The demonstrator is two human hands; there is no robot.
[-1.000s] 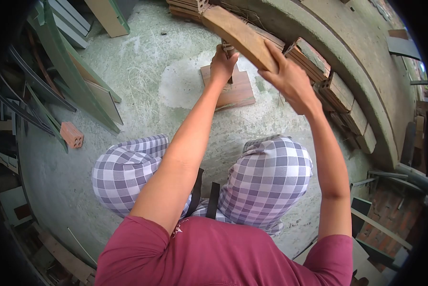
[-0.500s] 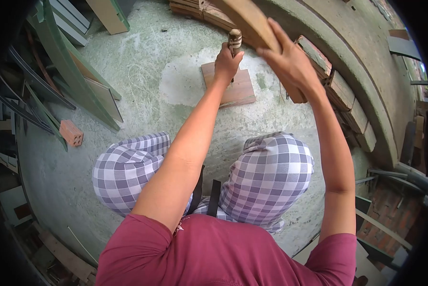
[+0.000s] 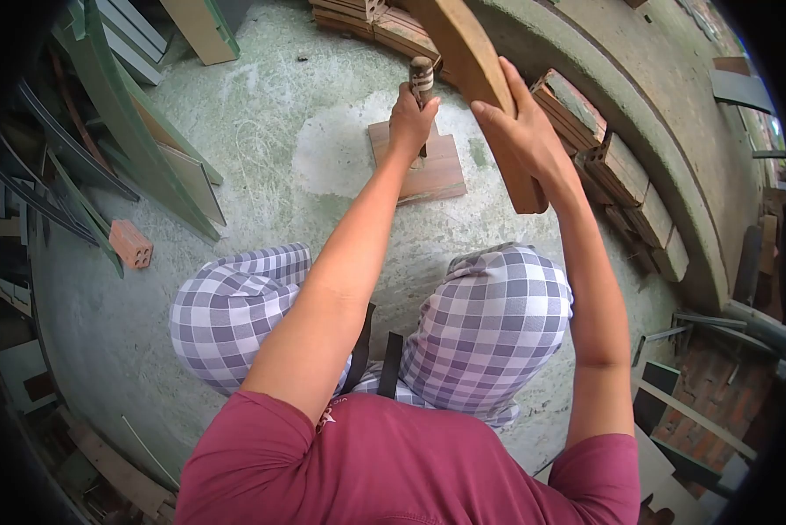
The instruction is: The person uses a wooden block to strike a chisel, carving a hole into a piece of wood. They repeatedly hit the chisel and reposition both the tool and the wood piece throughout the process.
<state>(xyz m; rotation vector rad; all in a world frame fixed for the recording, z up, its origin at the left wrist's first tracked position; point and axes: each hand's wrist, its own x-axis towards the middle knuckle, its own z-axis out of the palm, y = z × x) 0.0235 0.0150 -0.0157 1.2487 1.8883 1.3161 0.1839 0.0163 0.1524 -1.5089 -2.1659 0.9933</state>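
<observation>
My left hand [image 3: 410, 124] is closed around a chisel [image 3: 422, 80], whose wooden handle with pale bands sticks up above my fist. The blade points down at a flat wooden board [image 3: 441, 175] on the floor, and its tip is at or near a pale notch there. My right hand [image 3: 531, 136] grips a long, thick wooden bar [image 3: 473, 54], thumb on one side and fingers on the other. The bar is raised to the right of the chisel, apart from it. Its top end runs out of view.
Hollow bricks [image 3: 625, 166] are stacked along a curved concrete ledge [image 3: 673, 131] on the right. A single brick [image 3: 130, 244] lies on the floor at left, near leaning green-edged panels [image 3: 139, 131]. My checked knees [image 3: 498, 315] flank the work area.
My right hand has shifted slightly left with the bar, whose lower end is now nearer me. The chisel top has moved a little left and down. The board has barely shifted.
</observation>
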